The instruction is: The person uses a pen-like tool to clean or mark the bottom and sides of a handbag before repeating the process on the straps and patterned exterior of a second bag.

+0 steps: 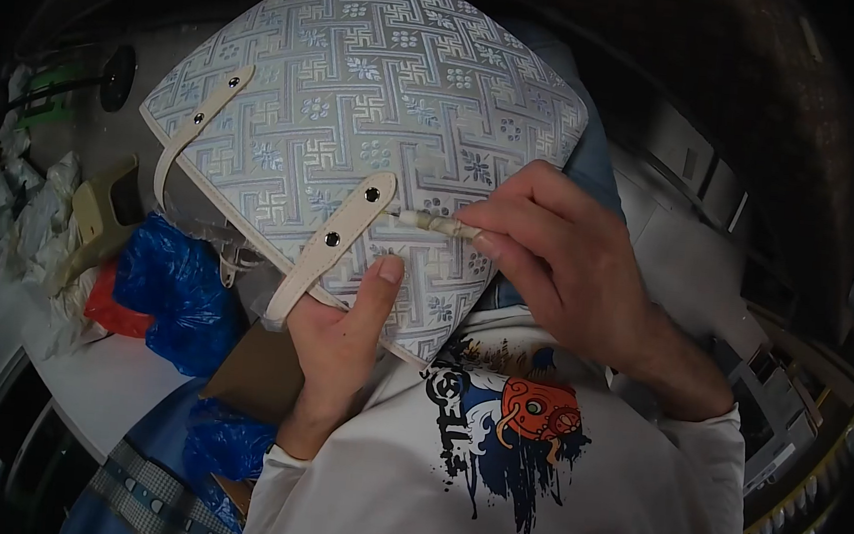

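Observation:
A handbag (pixel 361 81) in pale silvery-blue patterned fabric lies tilted across my lap. It has two cream straps, each with dark metal studs; the nearer strap (pixel 331 240) lies by my hands. My left hand (pixel 347 326) grips the bag's edge beside that strap, thumb on the fabric and fingers hidden behind it. My right hand (pixel 559 247) pinches a slim pen-like tool (pixel 432 223) with a pale wrapped handle. Its thin dark tip points left, right at the strap's edge below the upper stud.
Blue plastic bags (pixel 179 293) and a red one (pixel 118 301) lie at the left, near a brown cardboard piece (pixel 256 366). A beige plastic part (pixel 105 212) stands beyond them. Grey boxes (pixel 761 414) are on the right.

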Motion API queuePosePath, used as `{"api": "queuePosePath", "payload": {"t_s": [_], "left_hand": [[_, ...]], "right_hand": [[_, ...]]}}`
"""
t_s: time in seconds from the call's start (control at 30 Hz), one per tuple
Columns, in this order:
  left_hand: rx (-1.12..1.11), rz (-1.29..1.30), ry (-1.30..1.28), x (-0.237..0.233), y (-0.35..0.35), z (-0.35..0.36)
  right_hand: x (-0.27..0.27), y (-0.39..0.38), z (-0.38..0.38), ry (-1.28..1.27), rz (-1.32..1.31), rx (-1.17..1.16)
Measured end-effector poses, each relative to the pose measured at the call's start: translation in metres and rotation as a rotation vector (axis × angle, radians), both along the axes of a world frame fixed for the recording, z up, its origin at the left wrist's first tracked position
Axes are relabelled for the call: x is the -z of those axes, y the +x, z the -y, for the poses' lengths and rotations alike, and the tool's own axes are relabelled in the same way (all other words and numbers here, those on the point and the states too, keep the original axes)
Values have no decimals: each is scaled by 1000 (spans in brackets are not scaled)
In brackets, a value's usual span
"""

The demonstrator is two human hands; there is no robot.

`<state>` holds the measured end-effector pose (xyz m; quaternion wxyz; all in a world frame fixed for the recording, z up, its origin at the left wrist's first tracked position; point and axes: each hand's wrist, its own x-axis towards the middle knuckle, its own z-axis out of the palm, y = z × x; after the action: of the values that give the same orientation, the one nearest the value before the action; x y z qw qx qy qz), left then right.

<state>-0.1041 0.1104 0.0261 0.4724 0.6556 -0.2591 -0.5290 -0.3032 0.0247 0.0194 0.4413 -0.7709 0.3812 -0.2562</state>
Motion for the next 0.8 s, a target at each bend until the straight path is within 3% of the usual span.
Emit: {"api": "queuePosePath", "payload": {"t_s": [0.1,0.17,0.37,0.57,0.67,0.8], "left_hand": [[-6,-34,-8,0,-1,0],[-35,-76,-26,-1,-2,2],[-31,-54,-36,-1,-3,1],[-38,-59,-27,0,-4,2],[-37,-66,-40,-1,-5,2],[-23,-55,-28,-1,-3,1]], "right_hand": [[-1,2,-2,32,-80,-34],[-3,10,-6,77,43,121],[1,-1,-4,3,4,-54],[-5,3,-4,85,30,36],[2,1,-4,-35,24,0],[-7,0,-4,32,-4,-23]]}}
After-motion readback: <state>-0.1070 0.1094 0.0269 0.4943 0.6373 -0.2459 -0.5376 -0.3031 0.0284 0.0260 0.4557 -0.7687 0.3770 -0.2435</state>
